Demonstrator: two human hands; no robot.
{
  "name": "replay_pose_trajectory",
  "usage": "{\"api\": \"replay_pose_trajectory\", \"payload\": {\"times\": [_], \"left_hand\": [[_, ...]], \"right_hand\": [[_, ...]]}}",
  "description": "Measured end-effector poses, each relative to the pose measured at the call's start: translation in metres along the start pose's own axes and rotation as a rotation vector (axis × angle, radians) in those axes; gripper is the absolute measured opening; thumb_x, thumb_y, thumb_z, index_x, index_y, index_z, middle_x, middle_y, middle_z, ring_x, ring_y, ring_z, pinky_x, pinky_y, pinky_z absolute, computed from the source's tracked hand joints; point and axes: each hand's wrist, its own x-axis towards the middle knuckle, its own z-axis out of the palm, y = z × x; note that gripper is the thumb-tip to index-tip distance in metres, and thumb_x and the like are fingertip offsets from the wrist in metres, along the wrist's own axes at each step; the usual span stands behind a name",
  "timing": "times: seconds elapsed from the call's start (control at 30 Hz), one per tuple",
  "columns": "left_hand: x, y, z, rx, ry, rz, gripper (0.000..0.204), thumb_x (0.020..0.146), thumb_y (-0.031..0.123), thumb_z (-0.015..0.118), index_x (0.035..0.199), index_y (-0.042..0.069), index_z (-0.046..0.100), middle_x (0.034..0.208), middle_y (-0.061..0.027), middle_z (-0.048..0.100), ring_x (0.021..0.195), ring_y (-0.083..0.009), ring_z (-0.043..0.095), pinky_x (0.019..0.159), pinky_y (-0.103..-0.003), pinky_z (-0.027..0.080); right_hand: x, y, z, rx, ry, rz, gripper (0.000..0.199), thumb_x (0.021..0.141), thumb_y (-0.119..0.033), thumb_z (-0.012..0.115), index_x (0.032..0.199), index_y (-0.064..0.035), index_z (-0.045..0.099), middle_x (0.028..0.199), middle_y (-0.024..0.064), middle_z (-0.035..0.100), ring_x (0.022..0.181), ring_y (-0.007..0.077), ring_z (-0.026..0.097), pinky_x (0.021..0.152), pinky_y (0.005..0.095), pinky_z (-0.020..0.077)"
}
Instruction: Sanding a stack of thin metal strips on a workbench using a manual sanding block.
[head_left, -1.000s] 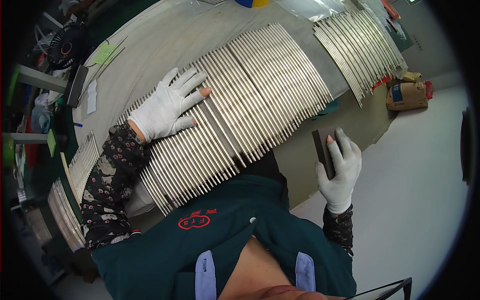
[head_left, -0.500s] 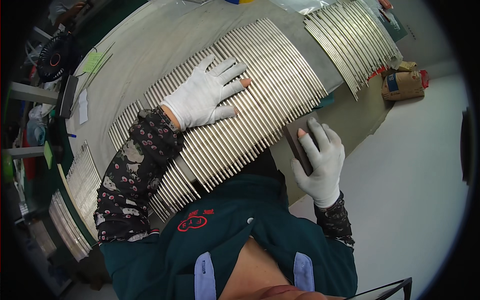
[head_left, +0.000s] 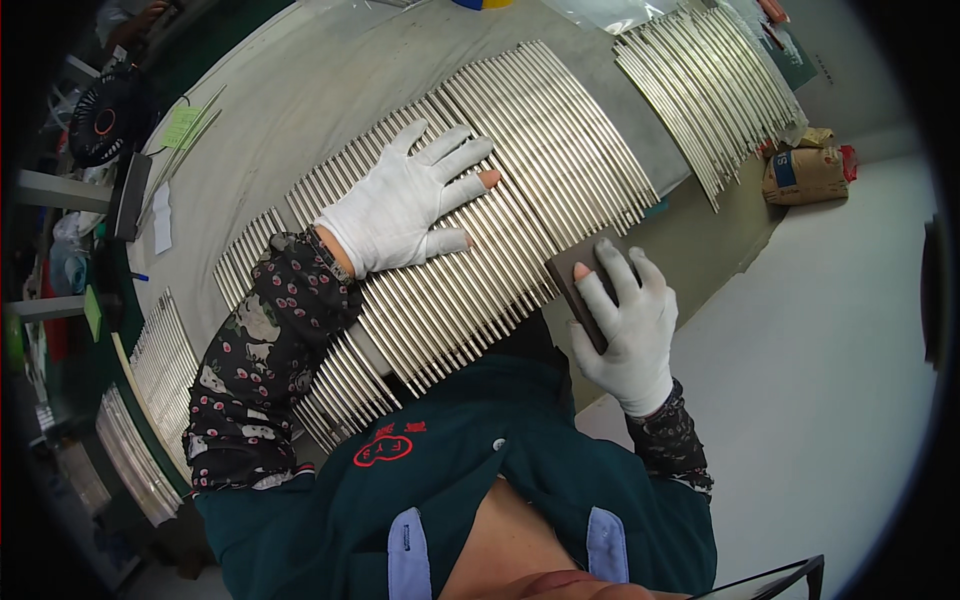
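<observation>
A wide row of thin, shiny metal rods [head_left: 565, 130] lies side by side on the grey table. My left hand [head_left: 395, 205], in a white glove with some bare fingertips, rests flat on the rods with its fingers spread. In my right hand [head_left: 635, 340], gloved the same way, is a flat dark grey-brown block [head_left: 565, 262]. Its fingers lie along the block, the thumb at its near side. The block's far end is up against the near right ends of the rods, or very close; I cannot tell if it touches.
Another batch of rods [head_left: 700, 95] lies at the far right, with a brown paper bag [head_left: 808, 175] beyond it. More rods [head_left: 165, 355] are stacked at the left. Along the left edge stands a black fan [head_left: 103, 120], near a green note [head_left: 182, 128] and thin sticks.
My right hand has moved left with the block, bringing it up to the rod ends. A slight gap line now shows across the rods beyond my left hand, which has barely shifted.
</observation>
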Motion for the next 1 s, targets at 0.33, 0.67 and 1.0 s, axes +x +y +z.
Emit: {"api": "replay_pose_trajectory", "payload": {"times": [0.33,0.67,1.0], "left_hand": [[0.002,-0.002,0.000,-0.004,0.031,-0.003,0.067,0.088,0.052,0.049,0.141,0.012,0.045,0.154,-0.0148,0.033,0.143,-0.0339,0.028,0.117,-0.055,0.016],[0.007,-0.003,0.003,-0.031,0.043,0.017,0.067,0.086,0.050,0.051,0.140,0.011,0.045,0.153,-0.0156,0.034,0.143,-0.0348,0.029,0.117,-0.055,0.016],[0.002,-0.002,0.009,0.004,0.088,0.010,0.065,0.087,0.050,0.052,0.138,0.011,0.047,0.152,-0.0146,0.037,0.143,-0.0336,0.029,0.117,-0.056,0.016]], "right_hand": [[-0.014,0.019,-0.016,0.036,-0.016,-0.030,0.051,0.064,-0.015,0.070,0.114,-0.0123,0.063,0.129,0.0123,0.055,0.112,0.0399,0.051,0.080,0.0455,0.0433],[0.014,0.005,0.006,-0.062,0.033,-0.003,0.051,0.067,-0.020,0.073,0.116,-0.0147,0.062,0.128,0.0109,0.055,0.111,0.0404,0.051,0.074,0.0443,0.0459],[-0.035,0.023,-0.022,0.019,0.025,0.055,0.057,0.058,-0.010,0.069,0.115,-0.0092,0.063,0.128,0.0144,0.057,0.112,0.0390,0.052,0.087,0.0453,0.0435]]}}
